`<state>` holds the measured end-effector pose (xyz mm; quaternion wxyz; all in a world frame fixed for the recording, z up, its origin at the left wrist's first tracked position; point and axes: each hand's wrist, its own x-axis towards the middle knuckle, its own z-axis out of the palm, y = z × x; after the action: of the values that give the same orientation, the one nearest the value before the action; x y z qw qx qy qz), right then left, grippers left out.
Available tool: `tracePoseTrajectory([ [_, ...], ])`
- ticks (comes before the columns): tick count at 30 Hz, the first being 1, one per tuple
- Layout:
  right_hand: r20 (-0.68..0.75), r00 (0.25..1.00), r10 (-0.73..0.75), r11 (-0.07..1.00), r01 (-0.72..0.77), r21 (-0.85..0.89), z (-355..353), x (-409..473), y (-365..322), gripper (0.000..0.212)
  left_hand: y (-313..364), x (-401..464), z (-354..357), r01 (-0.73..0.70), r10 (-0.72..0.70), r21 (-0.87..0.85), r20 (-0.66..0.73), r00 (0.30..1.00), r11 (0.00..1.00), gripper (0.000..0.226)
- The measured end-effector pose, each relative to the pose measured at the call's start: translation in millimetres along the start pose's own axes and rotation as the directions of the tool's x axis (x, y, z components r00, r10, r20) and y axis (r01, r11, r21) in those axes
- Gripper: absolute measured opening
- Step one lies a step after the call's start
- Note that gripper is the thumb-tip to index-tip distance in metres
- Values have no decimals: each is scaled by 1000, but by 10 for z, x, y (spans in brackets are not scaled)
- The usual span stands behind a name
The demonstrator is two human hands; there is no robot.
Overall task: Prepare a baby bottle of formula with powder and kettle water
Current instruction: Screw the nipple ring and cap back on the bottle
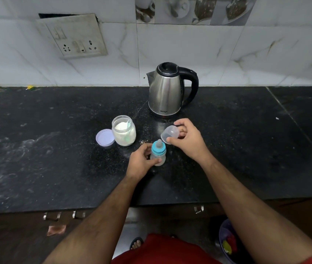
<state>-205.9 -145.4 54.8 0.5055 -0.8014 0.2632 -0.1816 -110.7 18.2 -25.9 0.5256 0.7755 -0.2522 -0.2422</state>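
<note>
Farthest left, the round lilac plastic lid [104, 137] lies flat on the black speckled stone counter [37, 149], touching the open clear jar of white formula powder [124, 131]. A pale green scoop [128, 124] stands in the powder. The jar looks light and smooth-sided, so take it around the body, not by the rim.

Next comes your left hand [141, 162], fingers and thumb wrapped around the lower body of the small clear baby bottle with the blue collar and grey teat [158, 152]. The bottle stands upright on the counter, near the front edge and just in front of the kettle. It appears nearly empty — light, thin-walled and easy to tip — so keep that low grip while you work on the top. I judge the collar is the place to twist; the soft teat will only squash.

Your right hand [186, 139] pinches the translucent dome-shaped bottle cap [170, 133] between thumb and fingertips, lifted clear just right of the teat. It weighs almost nothing and may roll if you set it on its side.

Behind stands the stainless steel electric kettle with black lid and handle [167, 90] — heavy if full, possibly hot, so take the handle only.
</note>
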Motion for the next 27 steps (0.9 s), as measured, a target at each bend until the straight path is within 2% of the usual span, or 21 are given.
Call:
tracePoseTrajectory([
  [4,72,991,-117,989,123,-83,135,-133,-103,44,-36,-50,-15,-5,5,-7,12,1000,1000,52],
  [9,123,983,-135,953,163,-255,234,-208,-79,47,-49,-46,-16,-19,19,-18,10,1000,1000,51],
  [15,117,981,-152,906,186,-382,315,-244,-45,53,-78,-44,-19,-34,35,-26,31,999,999,54],
  [22,119,973,-199,866,232,-443,386,-287,34,57,-130,-30,-41,-49,50,-27,44,998,998,55],
  [27,100,965,-243,875,262,-407,392,-307,95,55,-131,-32,-45,-54,56,-37,41,998,998,53],
])
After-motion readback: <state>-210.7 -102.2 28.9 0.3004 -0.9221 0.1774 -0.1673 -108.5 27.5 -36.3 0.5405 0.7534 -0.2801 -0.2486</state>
